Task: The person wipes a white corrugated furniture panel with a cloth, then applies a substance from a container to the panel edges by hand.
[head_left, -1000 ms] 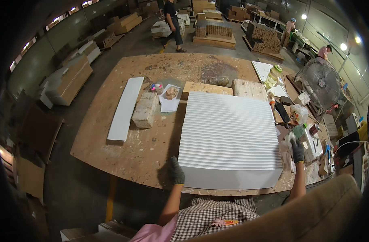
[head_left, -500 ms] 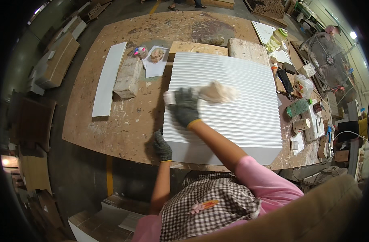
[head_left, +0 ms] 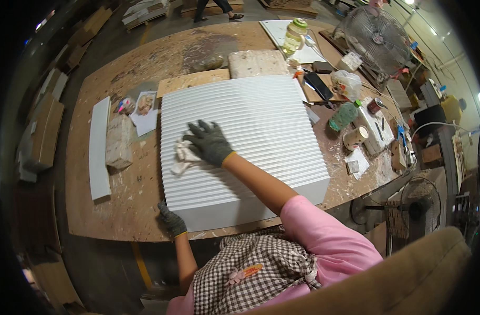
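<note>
A white ribbed panel (head_left: 250, 131) with a flat strip along its near edge lies on the worktable. My right hand (head_left: 211, 144), in a dark grey knitted glove, is over the panel's left part. Its fingers are spread, and under its palm and thumb side it holds a crumpled off-white cloth (head_left: 183, 157) against the ribs. My left hand (head_left: 171, 220), gloved the same way, is at the panel's near left corner. Its fingers are bent round the edge there and partly hidden.
On the stained table (head_left: 140, 210), a long white board (head_left: 100, 152) and a wrapped block (head_left: 119, 142) lie left. Another block (head_left: 258, 63) and a wooden piece (head_left: 192, 81) sit behind the panel. Bottles (head_left: 344, 116), a paper cup (head_left: 355, 137) and a fan (head_left: 376, 39) stand right.
My right hand has moved across the ribs, its fingers now spread, with the cloth on its left side instead of its right. My left hand stays at the near left corner. The view has shifted.
</note>
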`<state>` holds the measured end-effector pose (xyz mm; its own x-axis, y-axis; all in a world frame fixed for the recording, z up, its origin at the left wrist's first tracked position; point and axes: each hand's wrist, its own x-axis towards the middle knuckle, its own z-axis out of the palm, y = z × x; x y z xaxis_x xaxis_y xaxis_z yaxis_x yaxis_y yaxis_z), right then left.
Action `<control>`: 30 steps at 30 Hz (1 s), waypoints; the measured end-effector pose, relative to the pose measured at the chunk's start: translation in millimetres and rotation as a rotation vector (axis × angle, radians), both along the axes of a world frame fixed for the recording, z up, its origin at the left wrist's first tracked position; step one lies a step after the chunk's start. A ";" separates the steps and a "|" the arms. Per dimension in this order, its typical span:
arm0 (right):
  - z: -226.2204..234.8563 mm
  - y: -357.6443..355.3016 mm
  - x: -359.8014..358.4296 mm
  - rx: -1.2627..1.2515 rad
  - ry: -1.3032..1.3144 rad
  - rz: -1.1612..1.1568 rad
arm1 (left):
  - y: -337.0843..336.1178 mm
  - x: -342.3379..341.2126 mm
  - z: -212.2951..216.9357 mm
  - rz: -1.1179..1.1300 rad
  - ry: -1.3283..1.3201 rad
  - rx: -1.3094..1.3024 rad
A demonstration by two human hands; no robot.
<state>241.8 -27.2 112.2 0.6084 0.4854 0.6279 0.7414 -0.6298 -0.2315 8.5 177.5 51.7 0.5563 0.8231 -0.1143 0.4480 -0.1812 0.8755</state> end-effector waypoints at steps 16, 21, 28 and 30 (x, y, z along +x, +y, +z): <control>64.6 -341.8 68.7 0.869 0.535 -0.435 | -0.9 -1.3 12.8 0.037 0.119 0.029; 14.3 -125.4 46.8 -0.284 0.512 -0.931 | 8.4 -13.8 -10.0 0.053 0.014 0.125; -3.8 113.4 56.4 -0.173 0.394 -0.117 | 0.1 -6.2 -13.3 0.018 -0.237 -0.151; 17.4 131.4 76.5 -0.197 0.462 0.238 | -6.4 -4.8 -0.3 -0.068 -0.086 0.110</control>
